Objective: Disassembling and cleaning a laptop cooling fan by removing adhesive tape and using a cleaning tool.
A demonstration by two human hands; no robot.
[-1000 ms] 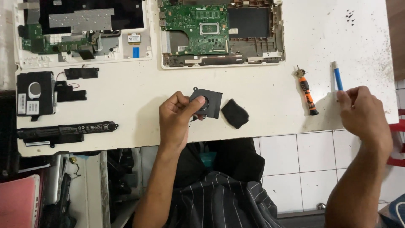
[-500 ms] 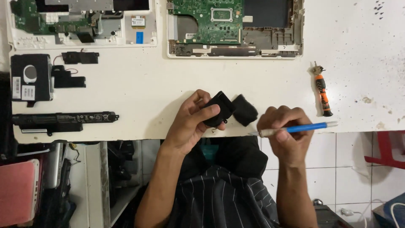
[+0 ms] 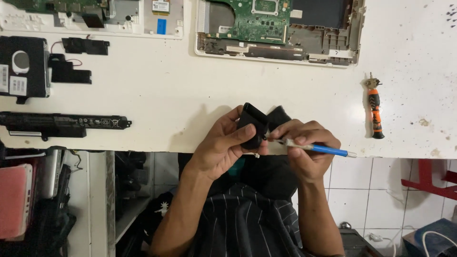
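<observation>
Black fan module [image 3: 251,124] | held above the near edge of the white surface [image 3: 190,95], gripped in my left hand [image 3: 223,147] | my right hand [image 3: 304,147] clenched on a blue-handled tool [image 3: 318,149], tip at the module | orange screwdriver [image 3: 374,110] lying to the right | open laptop chassis [image 3: 281,28] at the far side

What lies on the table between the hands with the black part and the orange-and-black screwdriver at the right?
In the head view, only bare white table lies between the hands holding the black part and the orange-and-black screwdriver.
</observation>
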